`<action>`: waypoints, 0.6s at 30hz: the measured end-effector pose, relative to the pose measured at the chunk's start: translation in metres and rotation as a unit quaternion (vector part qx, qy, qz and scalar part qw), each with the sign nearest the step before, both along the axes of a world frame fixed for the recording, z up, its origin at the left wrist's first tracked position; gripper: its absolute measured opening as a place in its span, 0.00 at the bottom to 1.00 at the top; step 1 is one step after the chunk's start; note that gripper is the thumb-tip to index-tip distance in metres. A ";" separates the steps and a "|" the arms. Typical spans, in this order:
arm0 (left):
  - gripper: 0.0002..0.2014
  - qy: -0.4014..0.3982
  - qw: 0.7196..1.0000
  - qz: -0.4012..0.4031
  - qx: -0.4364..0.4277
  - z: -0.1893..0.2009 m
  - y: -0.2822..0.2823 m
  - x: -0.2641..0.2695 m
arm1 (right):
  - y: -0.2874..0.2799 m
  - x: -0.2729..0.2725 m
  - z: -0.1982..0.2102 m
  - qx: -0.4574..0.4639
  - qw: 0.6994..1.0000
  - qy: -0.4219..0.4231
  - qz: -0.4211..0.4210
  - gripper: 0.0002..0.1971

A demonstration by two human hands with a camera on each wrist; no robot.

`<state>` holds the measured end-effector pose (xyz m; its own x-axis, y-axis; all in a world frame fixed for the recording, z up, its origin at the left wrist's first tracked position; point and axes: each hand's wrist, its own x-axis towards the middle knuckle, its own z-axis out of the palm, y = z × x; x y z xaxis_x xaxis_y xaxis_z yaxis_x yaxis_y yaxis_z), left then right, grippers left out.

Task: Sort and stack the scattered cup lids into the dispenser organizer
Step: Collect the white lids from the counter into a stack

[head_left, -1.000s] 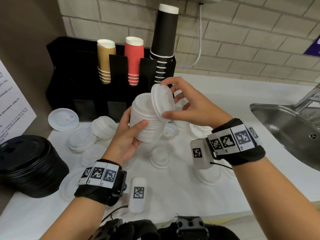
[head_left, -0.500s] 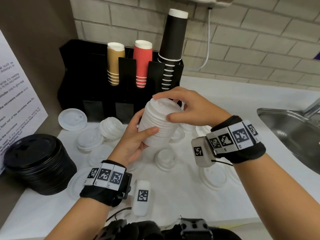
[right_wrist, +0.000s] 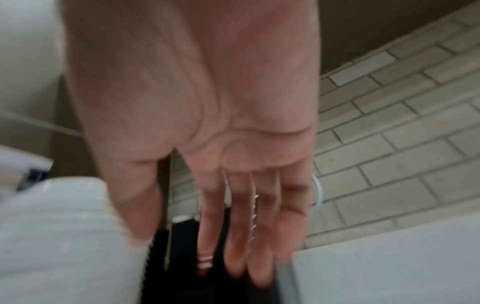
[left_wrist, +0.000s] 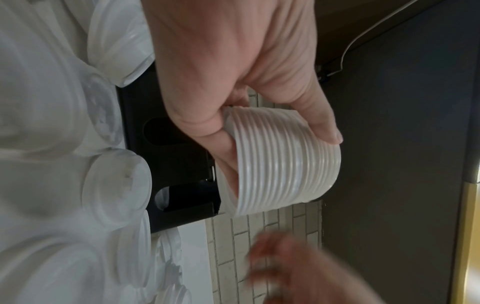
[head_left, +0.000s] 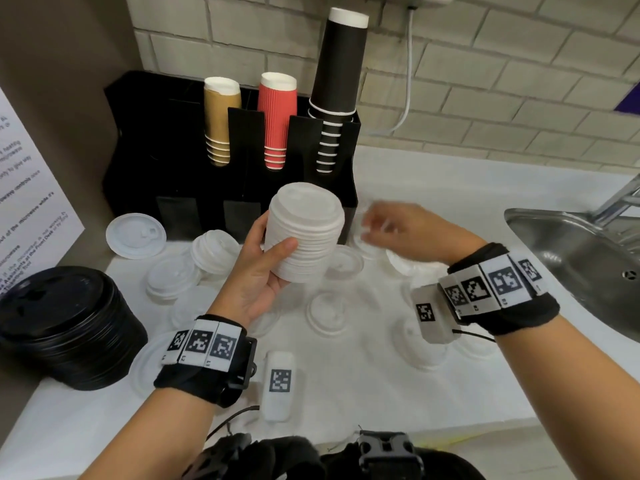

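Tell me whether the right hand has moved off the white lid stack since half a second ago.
Yes. The right hand has left the top of the lid stack and swung right, toward the sink, now open and empty.

Right hand (head_left: 408, 230) motion-blurred

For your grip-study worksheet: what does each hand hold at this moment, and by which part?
The left hand grips the lid stack round its ribbed side, thumb in front, fingers behind. The right hand, blurred, fingers straight, holds nothing.
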<state>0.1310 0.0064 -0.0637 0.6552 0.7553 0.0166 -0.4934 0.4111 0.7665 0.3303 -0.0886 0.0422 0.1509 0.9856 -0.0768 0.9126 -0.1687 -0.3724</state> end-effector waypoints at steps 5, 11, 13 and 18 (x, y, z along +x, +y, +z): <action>0.51 -0.008 1.000 0.007 0.000 0.003 0.001 0.000 | -0.031 0.008 -0.045 -0.342 0.921 -0.186 0.001 0.40; 0.51 -0.008 1.000 -0.002 0.004 0.004 -0.002 0.004 | -0.043 0.011 -0.074 -0.403 0.889 -0.216 0.018 0.49; 0.52 -0.009 1.000 -0.005 0.003 0.004 -0.003 0.004 | -0.045 0.012 -0.079 -0.383 0.902 -0.197 0.021 0.45; 0.53 -0.016 0.999 -0.026 -0.012 0.004 -0.006 0.006 | -0.042 0.019 -0.058 -0.243 0.965 -0.101 -0.005 0.32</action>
